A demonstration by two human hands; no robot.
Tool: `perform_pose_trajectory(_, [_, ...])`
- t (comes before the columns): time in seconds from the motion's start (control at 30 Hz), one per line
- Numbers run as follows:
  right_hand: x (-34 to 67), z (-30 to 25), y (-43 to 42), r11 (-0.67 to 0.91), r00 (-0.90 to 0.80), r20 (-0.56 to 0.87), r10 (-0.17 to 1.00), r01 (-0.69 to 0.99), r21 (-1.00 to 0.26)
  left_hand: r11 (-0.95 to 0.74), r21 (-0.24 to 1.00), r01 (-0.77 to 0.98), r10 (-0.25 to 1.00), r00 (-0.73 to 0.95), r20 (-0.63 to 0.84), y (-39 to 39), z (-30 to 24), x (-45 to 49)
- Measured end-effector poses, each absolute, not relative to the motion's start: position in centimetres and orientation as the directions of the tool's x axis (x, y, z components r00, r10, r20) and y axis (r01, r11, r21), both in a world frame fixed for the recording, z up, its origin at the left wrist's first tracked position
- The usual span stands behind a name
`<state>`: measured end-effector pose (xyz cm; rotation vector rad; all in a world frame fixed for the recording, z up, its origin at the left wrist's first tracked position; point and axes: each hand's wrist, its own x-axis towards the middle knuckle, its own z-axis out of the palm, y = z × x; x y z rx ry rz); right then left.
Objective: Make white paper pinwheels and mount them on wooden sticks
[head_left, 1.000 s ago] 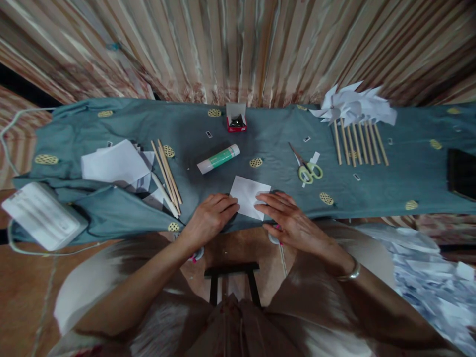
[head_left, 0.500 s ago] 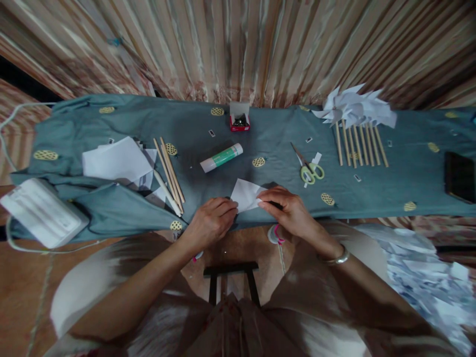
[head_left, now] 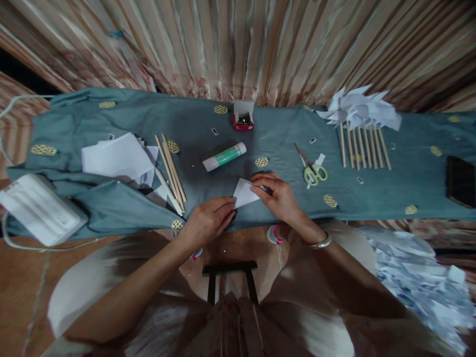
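Observation:
A small piece of white paper (head_left: 244, 194) lies near the front edge of the table, between my two hands. My left hand (head_left: 211, 219) pinches its left corner. The fingers of my right hand (head_left: 275, 196) are closed on its upper right side, and part of the paper is hidden beneath them. A dark, shiny bit shows by the right fingers, too small to name. Beyond the paper lies a green and white glue stick (head_left: 225, 157). Scissors with pale green handles (head_left: 314, 173) rest to the right, on a scrap of paper.
Several wooden sticks (head_left: 171, 171) and white paper sheets (head_left: 115, 159) lie left, near a white box-shaped device (head_left: 42, 209). A small red box (head_left: 243, 121) stands at the back. Paper pinwheels (head_left: 362, 106) and a phone (head_left: 460, 181) are right. Paper scraps (head_left: 424, 277) heap below.
My right hand has moved left and slightly up over the paper, so less of the paper shows. The left hand stays at its corner. The whole view has shifted a little.

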<state>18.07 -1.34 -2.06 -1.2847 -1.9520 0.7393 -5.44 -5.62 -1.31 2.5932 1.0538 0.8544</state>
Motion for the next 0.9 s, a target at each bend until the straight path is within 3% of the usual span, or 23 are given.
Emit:
perform_pose_trajectory(0.2, [17.4, -2.5, -0.8, 0.338, -0.243, 0.241, 0.940, 0.563, -0.754, -0.681, 0.412, 0.606, 0.733, 0.559, 0.388, -5.7, -1.1, -5.4])
perform_pose_trajectory(0.5, [16.7, -2.8, -0.9, 0.316, -0.180, 0.261, 0.949, 0.585, -0.747, -0.797, 0.236, 0.556, 0.604, 0.728, 0.324, -8.1, -1.6, -2.7])
perform_pose_trajectory(0.9, [16.0, -2.8, -0.9, 0.317, -0.150, 0.290, 0.945, 0.632, -0.707, -0.756, 0.250, 0.605, 0.655, 0.711, 0.257, -8.6, -3.1, -2.5])
